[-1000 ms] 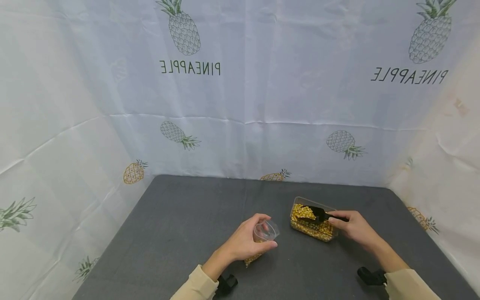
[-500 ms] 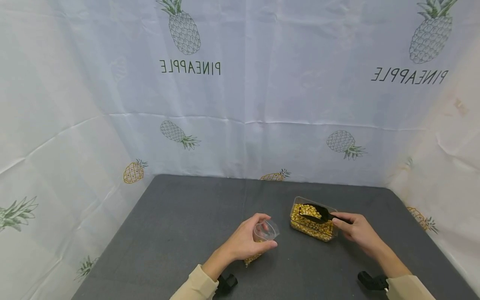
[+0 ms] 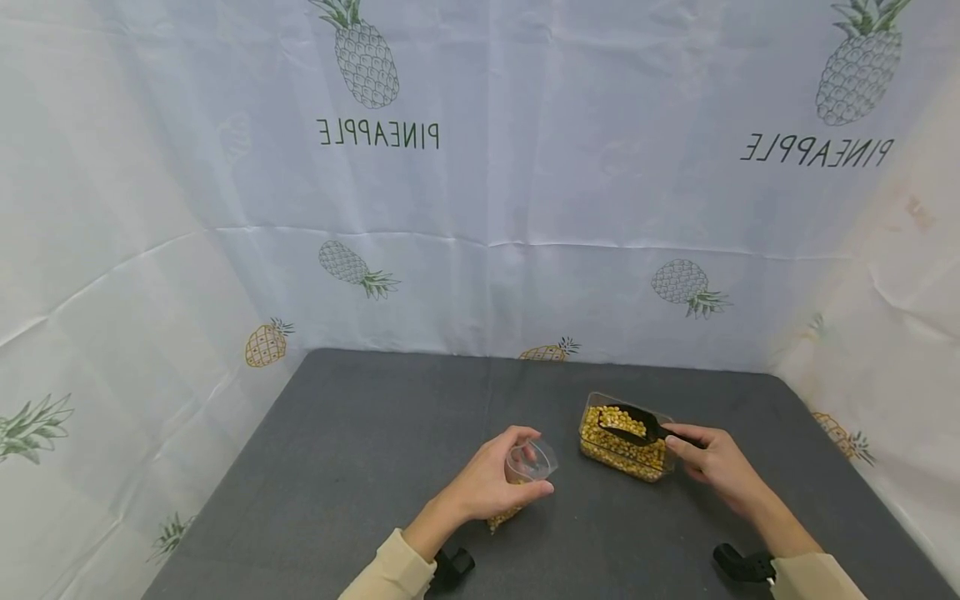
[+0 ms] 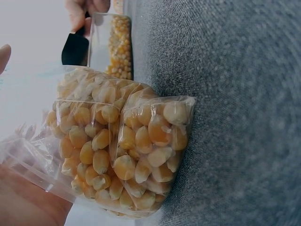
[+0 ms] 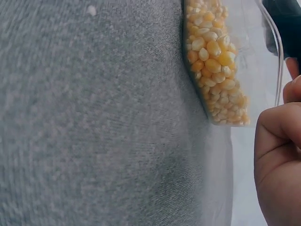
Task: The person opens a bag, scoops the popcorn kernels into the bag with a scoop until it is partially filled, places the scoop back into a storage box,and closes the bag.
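Note:
My left hand point(image 3: 491, 479) grips the mouth of a clear plastic bag point(image 4: 28, 134), its thumb and fingers spread round the gaping top. Corn kernels point(image 4: 89, 141) fill the bag's lower part, which sits at the grey table surface. Farther right, my right hand point(image 3: 716, 462) holds a black scoop point(image 3: 651, 425) by its handle. A load of yellow kernels point(image 3: 625, 420) lies in the scoop, level over a clear rectangular container point(image 5: 254, 61). More corn kernels point(image 5: 214, 61) show through the container's walls. In the right wrist view the scoop is mostly cut off by the frame edge.
The dark grey table point(image 3: 390, 417) ends at a white curtain point(image 3: 450, 192) printed with pineapples, which also hangs at both sides. Black wrist straps point(image 3: 742, 564) sit near both sleeves. A small pale speck point(image 5: 91, 10) lies on the table.
The scoop has come up a little with kernels in it and shifted slightly right, so its front edge now shows. My left hand and the bag stay in place.

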A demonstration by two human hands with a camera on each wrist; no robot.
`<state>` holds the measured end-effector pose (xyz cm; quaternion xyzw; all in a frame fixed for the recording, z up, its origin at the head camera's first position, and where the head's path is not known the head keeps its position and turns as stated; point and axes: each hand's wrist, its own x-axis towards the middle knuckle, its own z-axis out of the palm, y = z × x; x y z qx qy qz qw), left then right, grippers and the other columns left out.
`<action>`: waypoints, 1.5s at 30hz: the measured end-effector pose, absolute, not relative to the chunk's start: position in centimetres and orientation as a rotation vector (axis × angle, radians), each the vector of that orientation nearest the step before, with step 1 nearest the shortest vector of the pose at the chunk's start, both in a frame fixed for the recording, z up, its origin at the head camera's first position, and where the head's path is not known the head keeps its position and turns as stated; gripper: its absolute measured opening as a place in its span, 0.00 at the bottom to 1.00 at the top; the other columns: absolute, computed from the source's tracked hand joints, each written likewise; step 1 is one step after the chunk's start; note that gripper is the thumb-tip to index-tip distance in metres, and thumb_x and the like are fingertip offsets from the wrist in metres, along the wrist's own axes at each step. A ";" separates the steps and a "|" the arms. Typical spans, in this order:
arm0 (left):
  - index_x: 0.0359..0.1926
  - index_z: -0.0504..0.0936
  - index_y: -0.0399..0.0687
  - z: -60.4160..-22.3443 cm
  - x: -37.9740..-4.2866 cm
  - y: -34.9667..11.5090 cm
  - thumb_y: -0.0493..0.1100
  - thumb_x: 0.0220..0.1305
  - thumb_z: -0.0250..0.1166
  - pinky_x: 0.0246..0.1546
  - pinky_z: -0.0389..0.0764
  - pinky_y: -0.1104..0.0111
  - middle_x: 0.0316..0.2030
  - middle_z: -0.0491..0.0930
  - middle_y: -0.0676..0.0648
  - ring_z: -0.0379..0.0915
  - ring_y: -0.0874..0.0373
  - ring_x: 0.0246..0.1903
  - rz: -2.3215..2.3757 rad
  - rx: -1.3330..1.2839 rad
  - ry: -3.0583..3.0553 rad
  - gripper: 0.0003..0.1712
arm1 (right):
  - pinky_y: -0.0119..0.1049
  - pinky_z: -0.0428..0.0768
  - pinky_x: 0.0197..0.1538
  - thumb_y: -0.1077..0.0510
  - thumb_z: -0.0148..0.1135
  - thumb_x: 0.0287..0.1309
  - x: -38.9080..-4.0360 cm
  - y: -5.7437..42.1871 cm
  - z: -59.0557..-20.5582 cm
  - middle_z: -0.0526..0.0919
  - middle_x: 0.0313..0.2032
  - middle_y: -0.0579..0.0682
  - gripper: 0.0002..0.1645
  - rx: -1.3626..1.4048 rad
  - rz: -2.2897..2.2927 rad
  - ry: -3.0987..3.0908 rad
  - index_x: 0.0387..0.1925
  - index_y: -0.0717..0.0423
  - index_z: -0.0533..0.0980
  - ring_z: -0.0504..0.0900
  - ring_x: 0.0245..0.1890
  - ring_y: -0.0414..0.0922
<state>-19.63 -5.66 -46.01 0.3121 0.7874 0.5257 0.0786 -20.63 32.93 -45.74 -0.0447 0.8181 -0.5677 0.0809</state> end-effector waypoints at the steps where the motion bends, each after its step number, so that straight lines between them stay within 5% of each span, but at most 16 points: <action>1: 0.69 0.69 0.52 -46.0 -19.6 -5.7 0.54 0.66 0.70 0.42 0.83 0.69 0.48 0.76 0.47 0.78 0.67 0.38 1.576 0.936 2.356 0.35 | 0.48 0.59 0.19 0.53 0.55 0.76 -20.6 32.9 -45.7 0.53 0.13 0.41 0.35 -0.143 -1.703 2.442 0.70 0.75 0.62 0.46 0.14 0.42; 21: 0.69 0.69 0.51 -45.9 -19.7 -5.7 0.54 0.65 0.71 0.40 0.82 0.70 0.47 0.76 0.51 0.75 0.67 0.38 1.554 0.952 2.402 0.36 | 0.52 0.61 0.20 0.56 0.53 0.77 -19.5 31.2 -43.9 0.55 0.12 0.44 0.33 -0.337 -1.700 2.431 0.68 0.80 0.62 0.47 0.11 0.48; 31: 0.70 0.68 0.50 -45.9 -19.7 -5.7 0.54 0.63 0.72 0.39 0.81 0.70 0.49 0.77 0.48 0.73 0.67 0.38 1.519 0.985 2.426 0.38 | 0.51 0.60 0.20 0.62 0.51 0.77 -19.0 30.1 -43.1 0.55 0.13 0.56 0.27 -0.540 -1.739 2.366 0.66 0.82 0.63 0.49 0.12 0.52; 45: 0.70 0.68 0.50 -46.0 -19.8 -5.7 0.55 0.60 0.74 0.35 0.78 0.71 0.48 0.76 0.50 0.71 0.67 0.37 1.471 1.000 2.479 0.41 | 0.45 0.63 0.16 0.63 0.52 0.76 -18.7 28.2 -41.9 0.54 0.13 0.54 0.25 -0.595 -1.691 2.366 0.64 0.82 0.67 0.49 0.11 0.51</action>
